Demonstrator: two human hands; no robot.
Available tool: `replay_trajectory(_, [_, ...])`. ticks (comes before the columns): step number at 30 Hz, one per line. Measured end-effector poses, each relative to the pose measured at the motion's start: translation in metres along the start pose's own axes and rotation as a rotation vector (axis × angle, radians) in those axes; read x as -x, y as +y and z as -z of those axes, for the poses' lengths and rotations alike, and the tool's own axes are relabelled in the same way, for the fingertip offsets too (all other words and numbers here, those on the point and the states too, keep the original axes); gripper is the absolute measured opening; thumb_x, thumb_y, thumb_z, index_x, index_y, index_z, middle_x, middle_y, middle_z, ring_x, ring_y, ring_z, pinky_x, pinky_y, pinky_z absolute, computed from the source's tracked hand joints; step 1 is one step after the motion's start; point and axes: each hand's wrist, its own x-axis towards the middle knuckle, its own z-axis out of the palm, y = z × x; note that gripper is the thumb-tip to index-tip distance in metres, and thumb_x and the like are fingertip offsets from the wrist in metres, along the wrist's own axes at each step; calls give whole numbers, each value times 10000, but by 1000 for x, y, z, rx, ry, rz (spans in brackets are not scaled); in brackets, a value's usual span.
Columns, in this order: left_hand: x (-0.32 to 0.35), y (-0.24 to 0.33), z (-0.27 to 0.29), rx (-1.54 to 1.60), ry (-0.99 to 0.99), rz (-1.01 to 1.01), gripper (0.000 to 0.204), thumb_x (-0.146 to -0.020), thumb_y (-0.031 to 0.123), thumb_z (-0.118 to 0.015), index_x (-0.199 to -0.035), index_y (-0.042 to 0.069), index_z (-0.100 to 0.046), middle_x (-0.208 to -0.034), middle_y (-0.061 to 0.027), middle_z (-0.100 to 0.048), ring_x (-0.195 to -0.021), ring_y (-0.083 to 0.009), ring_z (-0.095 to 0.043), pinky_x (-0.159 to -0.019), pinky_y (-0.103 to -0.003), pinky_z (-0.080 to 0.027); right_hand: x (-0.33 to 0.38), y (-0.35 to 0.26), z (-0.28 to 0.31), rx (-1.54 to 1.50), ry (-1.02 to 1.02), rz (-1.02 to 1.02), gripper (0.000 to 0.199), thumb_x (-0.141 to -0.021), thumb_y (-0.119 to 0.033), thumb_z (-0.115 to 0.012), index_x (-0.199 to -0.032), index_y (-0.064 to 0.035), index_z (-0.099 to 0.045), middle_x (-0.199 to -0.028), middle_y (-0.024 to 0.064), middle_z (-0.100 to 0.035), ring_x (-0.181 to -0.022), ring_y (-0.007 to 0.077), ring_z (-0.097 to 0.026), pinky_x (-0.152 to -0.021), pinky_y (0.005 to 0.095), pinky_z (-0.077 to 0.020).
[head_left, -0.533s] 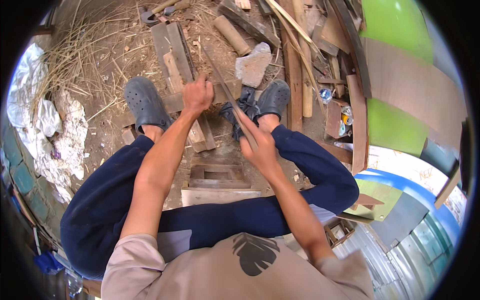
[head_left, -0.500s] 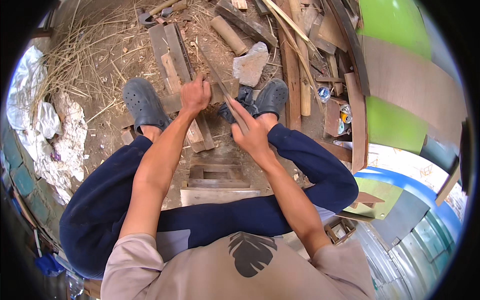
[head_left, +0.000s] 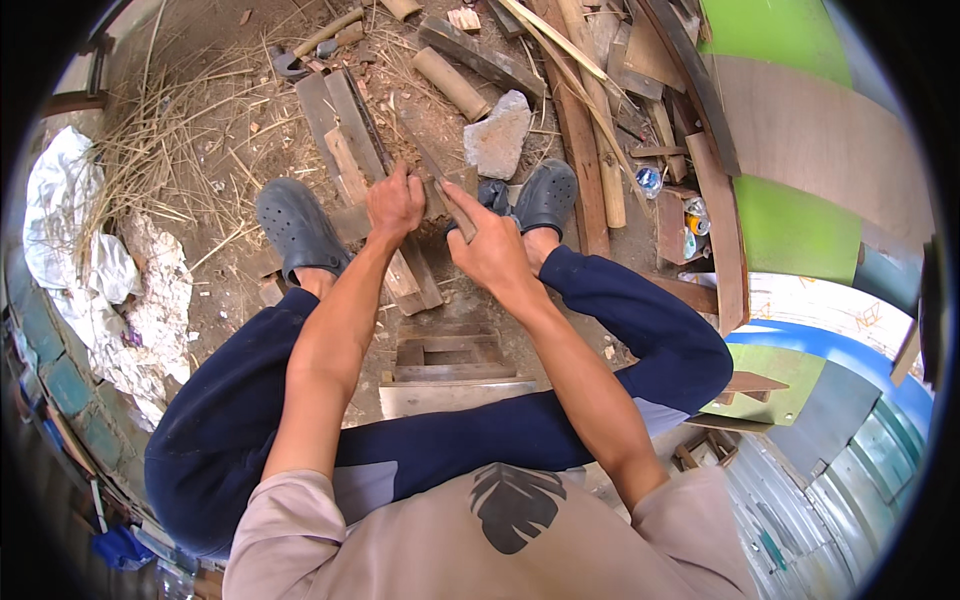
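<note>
My right hand (head_left: pixel 490 245) is closed round the wooden handle of a long narrow knife (head_left: pixel 428 158). Its blade slants up and to the left, its edge beside my left fist. My left hand (head_left: pixel 396 205) is closed over the plank stack (head_left: pixel 412 280) between my feet. A thin dark strip (head_left: pixel 367 120) runs along the planks into that fist; what the fingers grip underneath is hidden. Across the stack, under my hands, lies a short crosswise board (head_left: pixel 352 220).
A pale stone (head_left: pixel 497 135) and a round bamboo piece (head_left: pixel 451 86) lie beyond my hands. A hammer-like tool (head_left: pixel 290 62) rests farther off. Long timbers (head_left: pixel 575 130) are on the right, dry straw (head_left: pixel 170 130) on the left. A small wooden frame (head_left: pixel 450 350) stands before me.
The knife and my right hand have shifted slightly left, closer to my left fist. The whole view has drifted a little, and both hands keep their grips.
</note>
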Motion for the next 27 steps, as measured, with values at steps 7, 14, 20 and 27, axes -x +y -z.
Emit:
replay_trajectory(7, [2,-3,6,-35,-5,-12,241,-913,255,-509,-972,48,-618,-735,-262,-669,-694,-467,-658,-698,-582,-499,186,-43,92,38,-20,10,726,-746,6,-629,-1457,-120,-546,-1210,224,-694,-910,383,-729,-814,426,-587])
replay_trajectory(14, [3,0,-1,-19,-39,9,267,-922,271,-500,-999,50,-629,-764,-269,-680,-720,-469,-667,-714,-579,-500,36,18,-4,-53,40,77,674,-825,-80,-645,-1471,-224,-519,-762,259,-671,-676,461,-651,-655,508,-556])
replay_trajectory(20, [0,-10,1,-83,-10,34,272,-931,275,-490,-1047,73,-629,-755,-252,-685,-718,-468,-666,-714,-578,-500,180,-25,83,-62,-9,22,766,-755,-6,-651,-1494,-136,-496,-1136,248,-703,-910,426,-707,-778,443,-589])
replay_trajectory(27, [7,9,1,-45,-47,37,284,-949,293,-467,-1042,84,-635,-781,-269,-686,-752,-480,-667,-744,-579,-503,94,53,8,-41,41,120,742,-769,-47,-669,-1473,-236,-529,-1018,262,-709,-808,416,-703,-696,446,-580])
